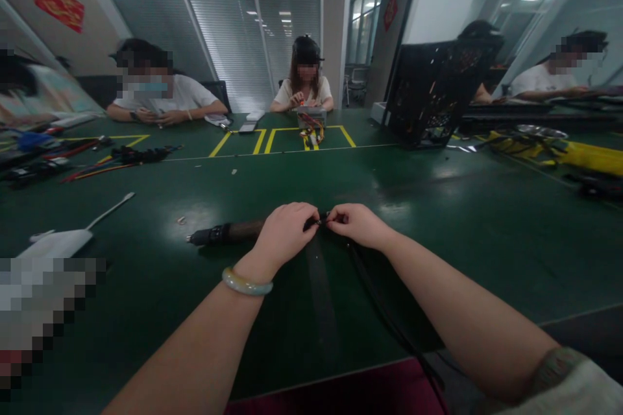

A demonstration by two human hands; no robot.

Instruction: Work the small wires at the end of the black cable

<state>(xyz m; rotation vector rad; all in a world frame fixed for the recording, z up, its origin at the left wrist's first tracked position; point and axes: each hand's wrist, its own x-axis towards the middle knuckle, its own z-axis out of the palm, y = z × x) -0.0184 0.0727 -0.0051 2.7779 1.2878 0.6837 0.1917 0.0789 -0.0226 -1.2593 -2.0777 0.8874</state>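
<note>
A dark electric screwdriver (243, 230) lies on the green table, its bit end pointing left. My left hand (287, 230), with a bracelet at the wrist, is closed around its rear end and covers part of it. Right beside it, my right hand (357, 224) pinches the end of a black cable (372, 285). The fingertips of both hands almost meet at a small metallic end, where I cannot tell whether cable and screwdriver are joined. From my right hand the cable runs down over the front edge of the table.
Loose wires (131, 155) lie at the left, near a white pouch (58, 243) with a thin cord. A black computer case (428, 94) stands at the back right, with a yellow object (588, 159) further right. Several people sit around the table, one behind a power supply (311, 118).
</note>
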